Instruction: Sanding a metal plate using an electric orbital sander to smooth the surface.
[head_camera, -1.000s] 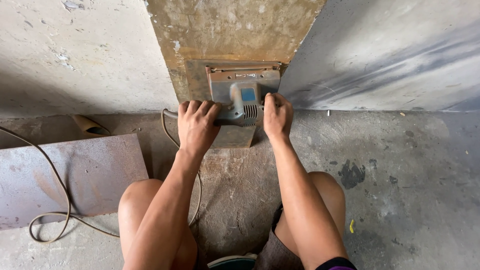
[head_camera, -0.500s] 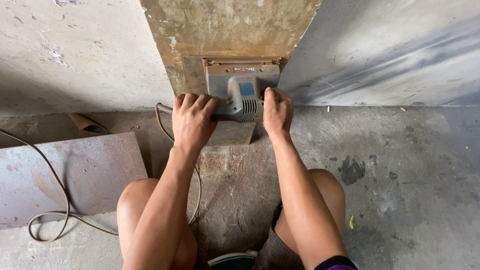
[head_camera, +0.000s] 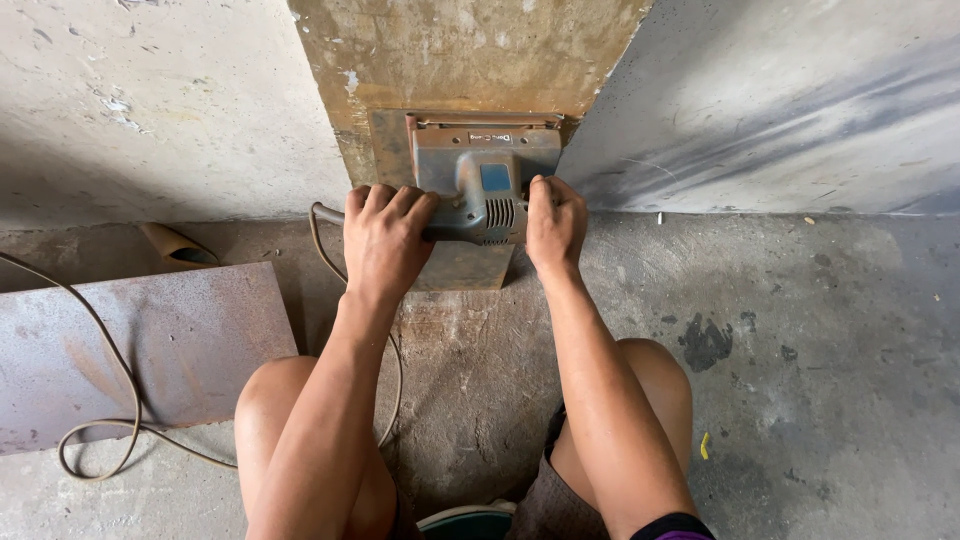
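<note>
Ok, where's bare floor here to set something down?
Bare concrete floor lies right of the right hand, below the grey wall. The rusty metal sheet at left is mostly free, though the power cord loops over it. Around the electric sander and left hand it is crowded.

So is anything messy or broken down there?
A bit. The power cord trails in loose loops over the rusty metal sheet on the floor. A dark stain marks the concrete on the right. The sander, gripped by the left hand and right hand, looks worn and dusty.
</note>
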